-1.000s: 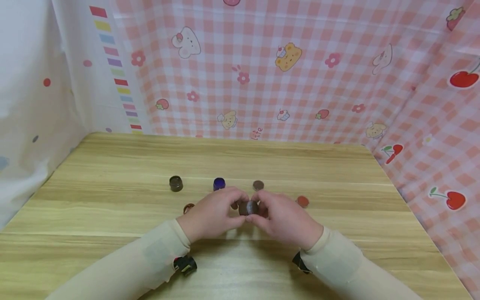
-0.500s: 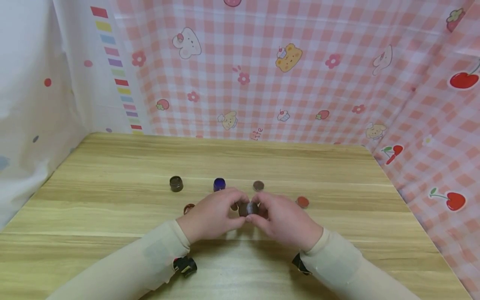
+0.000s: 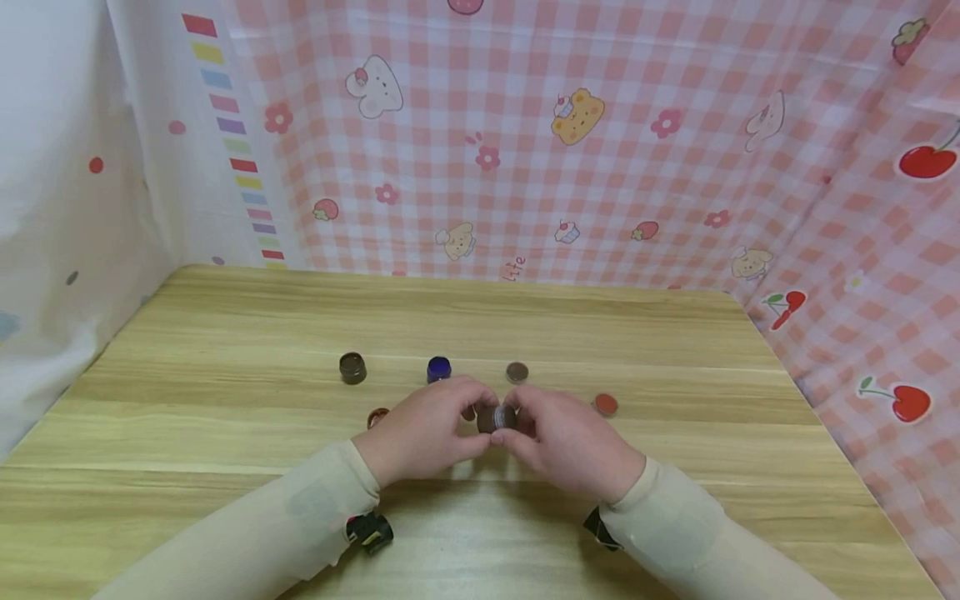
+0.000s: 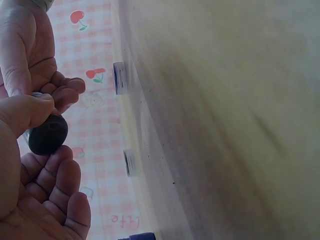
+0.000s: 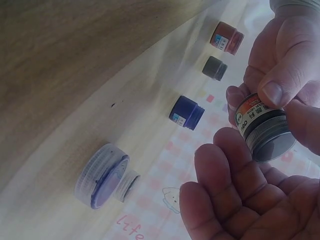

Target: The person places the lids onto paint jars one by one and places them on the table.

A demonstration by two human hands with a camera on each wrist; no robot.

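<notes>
A small dark paint jar with a silvery-clear lid is between my two hands, lying sideways above the table. My left hand holds the jar's body, its thumb across the printed label in the right wrist view. The black base faces the camera in the left wrist view. My right hand pinches the lid end between thumb and index finger, while its other fingers spread loosely below. Behind the hands stand a brown jar, a purple jar and a red-orange jar, the last partly hidden by my left hand.
A brown lid and a red lid lie flat on the wooden table. Checked cloth hangs at the back and right, white cloth at the left. Dark wrist devices hang beneath the sleeves.
</notes>
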